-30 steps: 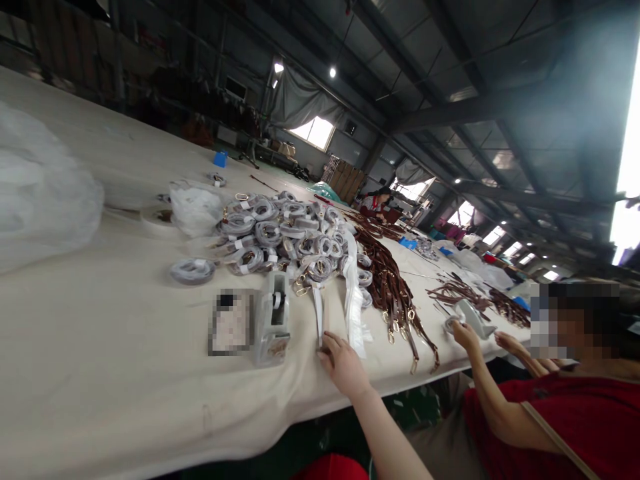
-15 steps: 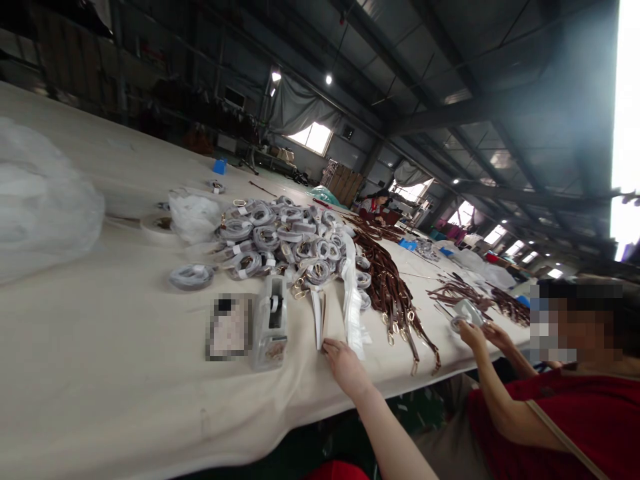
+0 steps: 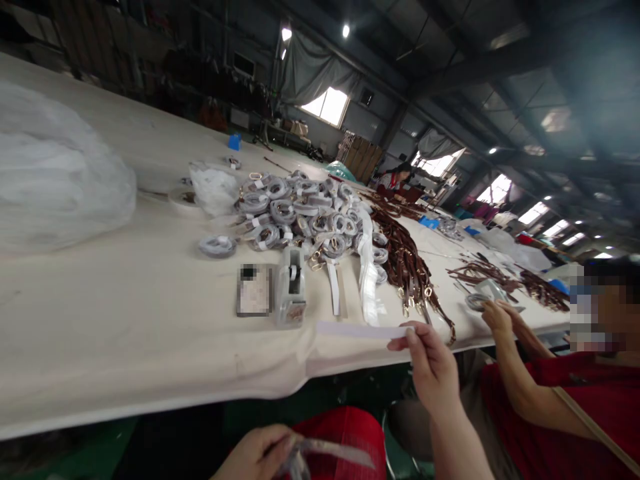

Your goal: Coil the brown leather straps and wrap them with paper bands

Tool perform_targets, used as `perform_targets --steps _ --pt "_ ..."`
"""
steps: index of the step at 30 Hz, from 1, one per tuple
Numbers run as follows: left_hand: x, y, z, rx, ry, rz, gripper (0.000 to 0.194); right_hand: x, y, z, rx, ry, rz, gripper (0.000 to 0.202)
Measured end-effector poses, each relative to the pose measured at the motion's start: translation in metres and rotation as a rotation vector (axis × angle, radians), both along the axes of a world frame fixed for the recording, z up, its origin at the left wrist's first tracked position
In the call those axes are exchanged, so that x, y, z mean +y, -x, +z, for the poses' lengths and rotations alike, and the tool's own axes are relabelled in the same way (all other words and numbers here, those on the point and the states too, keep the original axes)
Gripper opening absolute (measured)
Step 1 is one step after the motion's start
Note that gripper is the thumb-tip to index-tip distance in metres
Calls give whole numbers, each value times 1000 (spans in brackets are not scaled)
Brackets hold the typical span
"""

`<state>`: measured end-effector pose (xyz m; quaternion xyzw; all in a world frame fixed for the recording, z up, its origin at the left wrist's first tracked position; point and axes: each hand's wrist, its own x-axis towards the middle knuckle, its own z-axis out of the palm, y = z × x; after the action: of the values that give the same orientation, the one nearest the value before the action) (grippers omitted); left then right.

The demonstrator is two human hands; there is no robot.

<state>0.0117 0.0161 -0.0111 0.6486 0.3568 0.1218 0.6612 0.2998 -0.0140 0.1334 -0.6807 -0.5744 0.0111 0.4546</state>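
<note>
Pinching a white strip (image 3: 357,329) by its right end, between thumb and fingertips of the right hand (image 3: 434,363), in the lower right of the frame. Holding it nearly level, reaching leftward past the near edge of the table (image 3: 125,320); cannot tell about contact with the tabletop. Gripping a grey strap (image 3: 345,451) in the left hand (image 3: 265,448), at the bottom centre of the frame, with fingers closed on a bunched part and one end trailing right over red cloth (image 3: 350,420). Cannot tell the exact finger placing there, for blur.

In the middle of the frame, above the white strip, pale strips (image 3: 334,290); just left of them, a tape dispenser (image 3: 291,293), then a pixelated flat thing (image 3: 255,297). Behind these, a heap of wrapped coils (image 3: 305,207), with a single coil (image 3: 217,247) set apart at left. Right of the heap, white film (image 3: 369,273), then brown straps (image 3: 405,253) with gold clasps. At the left edge, a big plastic bag (image 3: 65,173). At the lower right, a co-worker (image 3: 555,400) in red, with both hands at another coil (image 3: 475,301).
</note>
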Motion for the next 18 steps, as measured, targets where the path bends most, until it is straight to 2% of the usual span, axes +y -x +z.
perform_targets --steps 3,5,7,11,13,15,18 --pt "-2 -5 0 -37 48 22 69 -37 15 19 86 172 241 16" --pt "-3 -8 0 -37 143 18 77 -50 25 21 83 264 330 15" --pt "-4 -10 0 -35 225 2 83 -58 33 16 38 295 370 14" --pt "-4 -15 0 -34 269 -21 89 -71 42 1 -163 271 351 13" --pt "-4 -16 1 -19 243 -33 89 -78 44 0 -305 222 313 14" --pt "-3 -17 3 0 186 -35 85 -85 47 7 -449 162 340 17" --pt "-3 -17 5 18 122 -15 75 -86 57 24 -562 154 478 22"
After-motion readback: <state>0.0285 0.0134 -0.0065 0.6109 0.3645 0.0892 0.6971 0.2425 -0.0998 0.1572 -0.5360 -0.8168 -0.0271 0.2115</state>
